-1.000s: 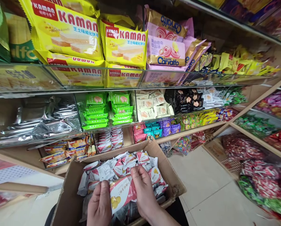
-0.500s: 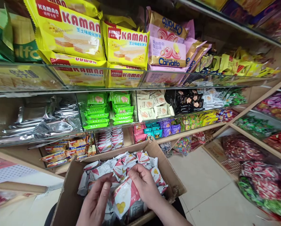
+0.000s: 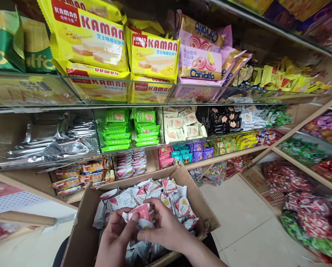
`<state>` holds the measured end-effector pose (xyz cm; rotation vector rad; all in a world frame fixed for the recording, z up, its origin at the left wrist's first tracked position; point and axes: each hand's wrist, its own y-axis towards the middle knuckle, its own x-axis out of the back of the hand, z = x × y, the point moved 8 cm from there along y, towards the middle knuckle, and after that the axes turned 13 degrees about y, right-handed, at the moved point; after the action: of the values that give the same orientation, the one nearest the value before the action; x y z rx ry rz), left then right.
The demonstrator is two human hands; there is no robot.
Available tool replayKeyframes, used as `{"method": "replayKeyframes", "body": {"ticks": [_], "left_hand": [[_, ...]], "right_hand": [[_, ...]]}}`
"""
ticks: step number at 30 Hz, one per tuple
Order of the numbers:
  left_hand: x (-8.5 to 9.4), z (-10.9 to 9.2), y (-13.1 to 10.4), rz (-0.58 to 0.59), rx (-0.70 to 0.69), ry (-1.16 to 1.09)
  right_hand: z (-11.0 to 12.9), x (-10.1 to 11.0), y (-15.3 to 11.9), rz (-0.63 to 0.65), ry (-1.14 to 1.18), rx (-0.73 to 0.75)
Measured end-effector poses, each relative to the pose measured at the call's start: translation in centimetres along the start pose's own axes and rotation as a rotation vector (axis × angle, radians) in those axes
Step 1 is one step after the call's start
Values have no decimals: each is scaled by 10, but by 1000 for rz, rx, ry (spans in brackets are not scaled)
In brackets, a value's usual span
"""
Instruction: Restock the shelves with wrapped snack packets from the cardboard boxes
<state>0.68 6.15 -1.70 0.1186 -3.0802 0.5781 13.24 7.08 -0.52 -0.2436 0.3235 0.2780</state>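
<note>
- "So, what's going on, from the fingers out?"

- "Left hand (image 3: 116, 235) has one packet (image 3: 144, 216) pinched, thumb lying across its front. Right hand (image 3: 167, 228) is cupped round the other end, half curled. Can't tell if it's really gripping or just steadying. The packet's tilted, up over the near part of the box (image 3: 82, 218), with the pile (image 3: 121, 200) of similar ones under and beyond it."

- "Which step would you call that?"

- "Handling or turning one single packet between both hands, I'd guess. From that pose, the next move seems to call for one firm hold, the other hand letting go, and light pressure, since the wrapper looks soft."

- "Edges to watch?"

- "Box walls stand on both sides, and the right one has a ragged bit near the forearm. Far wall comes up close in front of the bottom shelf (image 3: 227, 155), where pink packs (image 3: 131, 165) sit in rows just past it. Green packs (image 3: 116, 129) are higher up, behind glass, so going forward looks tight."

- "Any room at all?"

- "Straight up over the pile, yeah. Widest stretch is off to the right, above the tile floor (image 3: 233, 222), before you hit those bags (image 3: 305, 211)."
</note>
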Motion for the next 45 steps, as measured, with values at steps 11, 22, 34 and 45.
{"method": "replayKeyframes", "body": {"ticks": [11,22,34,45], "left_hand": [[6,4,0,-47,164,-190],[30,14,11,-172,103,-32],[44,13,6,-137,-8,256],[59,13,16,-34,75,271]], "right_hand": [[-6,16,11,-183,150,-2],[0,14,24,-38,-101,32],[33,29,178,-46,-1155,185],[-9,38,226,-47,-1238,-155]]}}
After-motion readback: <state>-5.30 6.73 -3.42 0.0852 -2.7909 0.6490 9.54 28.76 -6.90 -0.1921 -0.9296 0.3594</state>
